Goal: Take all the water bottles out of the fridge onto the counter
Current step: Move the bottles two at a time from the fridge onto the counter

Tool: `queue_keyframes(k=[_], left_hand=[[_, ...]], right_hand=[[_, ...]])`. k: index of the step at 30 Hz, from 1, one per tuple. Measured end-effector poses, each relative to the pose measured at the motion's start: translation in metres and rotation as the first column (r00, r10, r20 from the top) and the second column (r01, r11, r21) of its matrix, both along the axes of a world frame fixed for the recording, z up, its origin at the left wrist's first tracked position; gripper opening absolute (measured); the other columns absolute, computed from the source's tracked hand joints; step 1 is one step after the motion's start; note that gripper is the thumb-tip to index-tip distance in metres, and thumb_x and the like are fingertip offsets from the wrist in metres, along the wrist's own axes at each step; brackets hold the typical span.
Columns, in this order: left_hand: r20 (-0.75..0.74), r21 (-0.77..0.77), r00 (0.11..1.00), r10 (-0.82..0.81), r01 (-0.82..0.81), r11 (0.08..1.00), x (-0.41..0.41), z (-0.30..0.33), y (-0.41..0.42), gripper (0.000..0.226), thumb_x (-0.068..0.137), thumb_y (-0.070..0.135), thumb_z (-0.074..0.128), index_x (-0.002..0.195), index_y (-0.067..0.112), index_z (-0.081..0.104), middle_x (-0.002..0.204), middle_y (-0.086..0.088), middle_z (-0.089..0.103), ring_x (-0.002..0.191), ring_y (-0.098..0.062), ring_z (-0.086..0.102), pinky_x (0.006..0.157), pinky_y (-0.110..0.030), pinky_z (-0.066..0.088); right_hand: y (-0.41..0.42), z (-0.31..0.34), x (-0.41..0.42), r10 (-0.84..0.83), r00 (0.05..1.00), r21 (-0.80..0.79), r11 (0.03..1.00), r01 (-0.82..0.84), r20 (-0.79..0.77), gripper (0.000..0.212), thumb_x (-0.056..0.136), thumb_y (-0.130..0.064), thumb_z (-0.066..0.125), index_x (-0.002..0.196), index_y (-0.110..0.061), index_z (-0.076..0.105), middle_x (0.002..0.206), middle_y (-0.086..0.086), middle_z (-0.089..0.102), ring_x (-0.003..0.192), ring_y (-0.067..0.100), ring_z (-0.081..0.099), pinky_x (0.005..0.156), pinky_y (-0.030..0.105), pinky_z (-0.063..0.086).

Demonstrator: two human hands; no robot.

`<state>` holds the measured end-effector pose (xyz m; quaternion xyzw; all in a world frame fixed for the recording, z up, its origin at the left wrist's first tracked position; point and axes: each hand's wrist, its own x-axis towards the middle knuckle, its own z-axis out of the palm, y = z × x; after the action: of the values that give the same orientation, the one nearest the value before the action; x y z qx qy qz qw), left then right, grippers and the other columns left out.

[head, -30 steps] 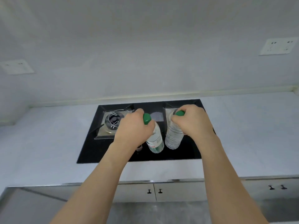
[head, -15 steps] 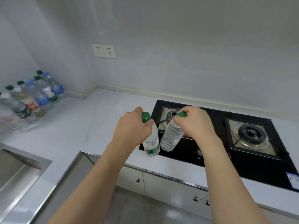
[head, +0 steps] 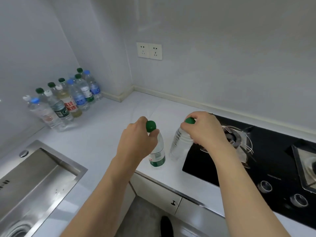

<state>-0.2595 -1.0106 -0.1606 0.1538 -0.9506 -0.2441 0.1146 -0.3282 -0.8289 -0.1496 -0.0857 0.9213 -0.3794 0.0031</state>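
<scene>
Both hands carry bottles by the neck: left hand (head: 136, 142) pinches the green-labelled bottle (head: 157, 151), right hand (head: 203, 130) grips the clear bottle (head: 179, 144), both above the counter (head: 106, 127) near its front edge. Such top-only holds may slip or swing them together. Grouped bottles (head: 68, 101) stand at ten o'clock.

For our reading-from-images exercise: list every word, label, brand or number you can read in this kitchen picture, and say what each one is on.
Red characters on the yellowish bottle: large but too blurred to quote.
Green label on the bottle in the left hand: print too small to read.
Dark green label on a bottle in the corner group: unreadable.
Blue labels on the blue-capped bottles: unreadable.
Marks on the sink rim: blurred.
No text reads clearly.
</scene>
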Motion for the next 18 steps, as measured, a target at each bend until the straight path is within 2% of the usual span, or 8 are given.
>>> queue_keyframes(k=[7,12,15,18], left_hand=[[0.055,-0.001,0.996,0.066,-0.066,0.998,-0.051,-0.003,-0.042,0.025,0.091,0.04,0.058,0.097,0.016,0.051,0.082,-0.002,0.06,0.073,-0.023,0.057,0.061,-0.035,0.049],[0.05,0.006,0.992,0.113,-0.113,0.994,-0.076,-0.004,-0.067,0.025,0.092,0.039,0.058,0.099,0.016,0.05,0.085,-0.003,0.061,0.075,-0.023,0.058,0.061,-0.035,0.048],[0.067,0.036,0.987,0.145,-0.148,0.988,-0.088,-0.006,-0.086,0.025,0.092,0.038,0.06,0.101,0.017,0.051,0.089,-0.003,0.062,0.079,-0.023,0.06,0.064,-0.036,0.05],[0.094,0.041,0.982,0.164,-0.169,0.985,-0.104,-0.01,-0.108,0.024,0.092,0.037,0.06,0.102,0.018,0.051,0.092,-0.003,0.062,0.082,-0.024,0.06,0.067,-0.037,0.051]], right_hand=[[-0.054,0.002,-0.067,0.109,0.994,-0.024,0.994,-0.108,0.025,0.01,0.076,-0.029,0.064,0.08,-0.02,0.068,0.07,-0.001,0.065,0.065,0.024,0.065,0.062,0.035,0.056],[-0.082,-0.002,-0.1,0.154,0.988,-0.076,0.986,-0.151,0.035,0.009,0.075,-0.026,0.063,0.079,-0.019,0.066,0.069,0.003,0.065,0.06,0.027,0.066,0.061,0.045,0.059],[-0.097,-0.006,-0.117,0.173,0.983,-0.077,0.983,-0.169,0.055,0.008,0.076,-0.027,0.063,0.081,-0.021,0.065,0.073,0.001,0.066,0.058,0.024,0.067,0.061,0.043,0.06],[-0.119,-0.013,-0.136,0.192,0.979,-0.06,0.98,-0.188,0.075,0.009,0.077,-0.03,0.063,0.083,-0.024,0.066,0.077,-0.003,0.066,0.064,0.022,0.066,0.065,0.041,0.06]])
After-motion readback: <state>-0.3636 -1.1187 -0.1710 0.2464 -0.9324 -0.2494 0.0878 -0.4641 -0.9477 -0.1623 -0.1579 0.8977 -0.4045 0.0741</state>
